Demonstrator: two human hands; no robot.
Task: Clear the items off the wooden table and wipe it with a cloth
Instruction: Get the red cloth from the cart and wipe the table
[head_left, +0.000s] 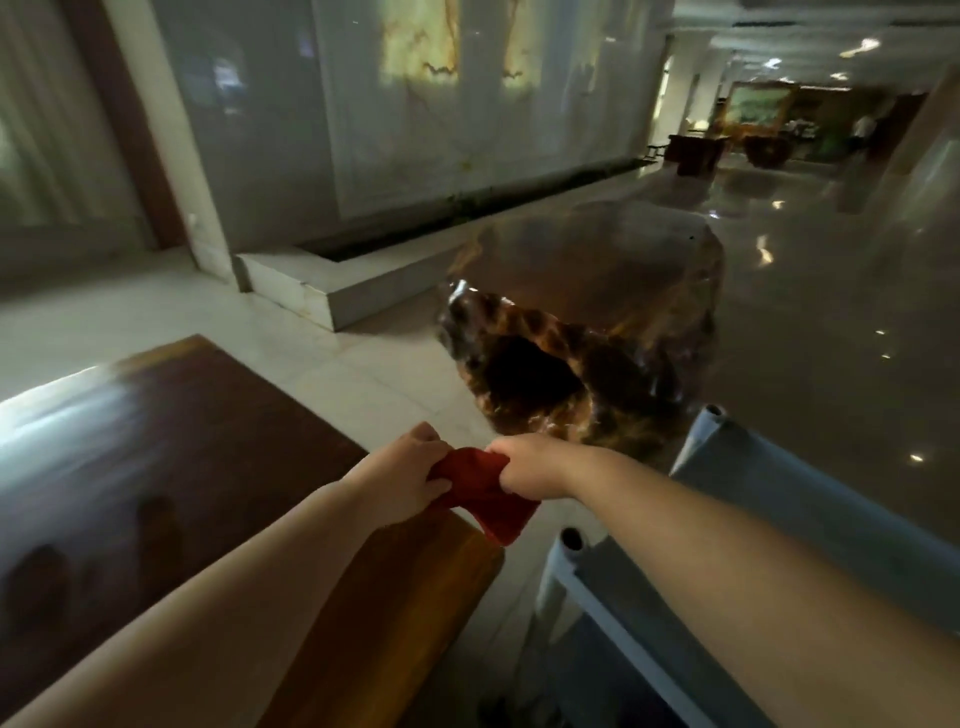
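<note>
wooden table (171, 452) motion-blurred, cut off left

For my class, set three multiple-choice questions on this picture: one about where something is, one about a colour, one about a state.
1. Where is the cloth?
A. Flat on the floor
B. Held above the table's corner
C. Draped on the tree-stump table

2. What colour is the cloth?
A. Red
B. White
C. Blue

3. How is the cloth being held?
A. By the left hand only
B. By neither hand
C. By both hands

Answers:
1 B: it hangs over the near corner of the wooden table.
2 A: it is plainly red.
3 C: the left hand and right hand each grip one end.
</note>
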